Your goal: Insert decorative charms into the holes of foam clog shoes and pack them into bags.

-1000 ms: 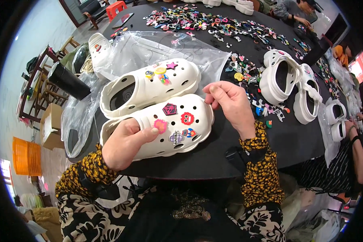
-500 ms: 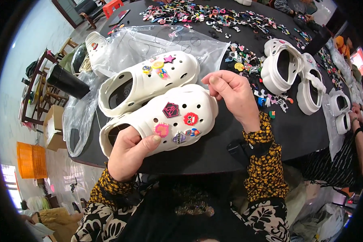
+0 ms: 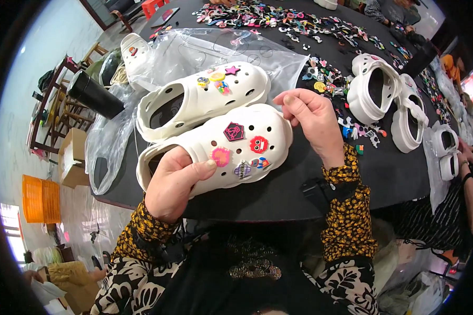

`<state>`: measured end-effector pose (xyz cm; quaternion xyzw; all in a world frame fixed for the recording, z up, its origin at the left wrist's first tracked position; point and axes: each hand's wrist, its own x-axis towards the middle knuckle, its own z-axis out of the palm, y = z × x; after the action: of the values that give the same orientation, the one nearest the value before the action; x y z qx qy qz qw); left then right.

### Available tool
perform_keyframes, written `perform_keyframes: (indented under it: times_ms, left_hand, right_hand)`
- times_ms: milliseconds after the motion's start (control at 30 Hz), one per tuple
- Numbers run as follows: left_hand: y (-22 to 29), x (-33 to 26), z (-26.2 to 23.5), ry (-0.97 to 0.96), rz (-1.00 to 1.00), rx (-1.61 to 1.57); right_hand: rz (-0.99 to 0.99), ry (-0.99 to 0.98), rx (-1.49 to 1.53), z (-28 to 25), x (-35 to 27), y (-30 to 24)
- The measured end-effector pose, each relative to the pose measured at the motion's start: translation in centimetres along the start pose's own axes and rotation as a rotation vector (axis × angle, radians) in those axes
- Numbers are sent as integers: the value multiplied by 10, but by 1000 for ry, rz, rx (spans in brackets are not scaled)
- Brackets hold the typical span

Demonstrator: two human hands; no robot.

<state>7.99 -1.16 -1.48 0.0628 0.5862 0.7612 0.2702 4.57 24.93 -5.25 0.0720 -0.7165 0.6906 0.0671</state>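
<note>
And we're tight on the near white clog, toe pointing right on the black table, its mate, the far white clog, lying just behind. The left hand clamps the heel-side edge of the near one's upper, fingers tucked inside the opening, thumb pressed on top beside the pink charm. Over at the toe, the right hand keeps its place, thumb and curled fingers drawn together; whether anything is pinched in there, I cannot tell.

What's new? Very little! Compared with a second ago, the same five charms show: pink, black-and-pink pentagon, red grinning face, lavender balloon and blue rocket. None is added, none gone, so this reads as a steadying pause, with open holes still between them. The far clog wears its purple-pink star, untouched. Beyond the right hand, loose charms lie scattered, and another white clog stands farther right.
</note>
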Motion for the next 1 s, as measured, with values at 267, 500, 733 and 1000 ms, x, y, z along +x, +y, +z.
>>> perform_keyframes:
  times_ms: [267, 500, 733, 1000]
  left_hand:
    - [-1, 6, -1, 8, -35, -111]
    - [-2, 8, -2, 16, -42, -140]
    - [-5, 8, -3, 58, -22, -153]
    - [-3, 7, -1, 21, -1, -110]
  right_hand:
    - [23, -9, 30, -2, 1, 3]
    - [20, -2, -12, 0, 1, 4]
    - [35, -3, -29, 1, 0, 1]
    - [41, -11, -12, 0, 2, 6]
